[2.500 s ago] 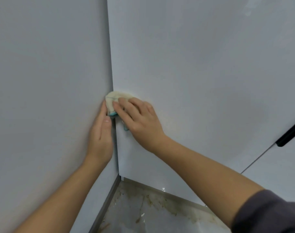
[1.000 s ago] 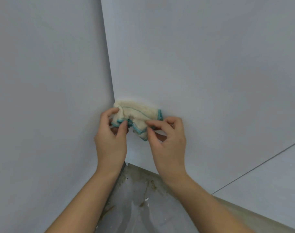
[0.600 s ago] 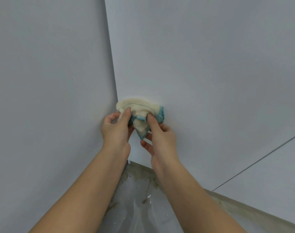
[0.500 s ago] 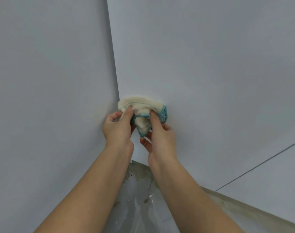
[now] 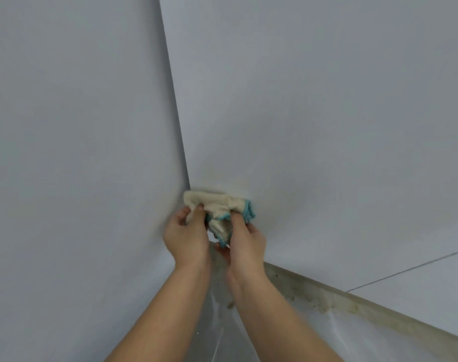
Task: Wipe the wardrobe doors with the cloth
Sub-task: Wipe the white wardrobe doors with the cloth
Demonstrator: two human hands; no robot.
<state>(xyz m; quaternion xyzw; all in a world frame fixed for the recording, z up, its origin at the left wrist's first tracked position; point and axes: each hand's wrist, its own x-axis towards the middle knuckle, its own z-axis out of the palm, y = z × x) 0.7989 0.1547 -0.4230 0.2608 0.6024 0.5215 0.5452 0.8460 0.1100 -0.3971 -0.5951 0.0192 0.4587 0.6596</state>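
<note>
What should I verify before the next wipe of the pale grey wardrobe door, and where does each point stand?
1. Cream terry cloth with teal edging held: ok, left hand and right hand both pinch it.
2. Cloth folded flat for wiping: not ok, bunched.
3. Cloth touching the pale grey wardrobe door: cannot tell.
4. Cloth's wiping face clean: cannot tell, hidden.
5. A hand free: not ok.

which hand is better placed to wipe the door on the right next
Right, likely. The right hand grips the cloth at its teal-edged end, over the right-hand door, whose bare surface stretches away on that side. The left hand pinches the other end at the corner, beside the left panel.
</note>
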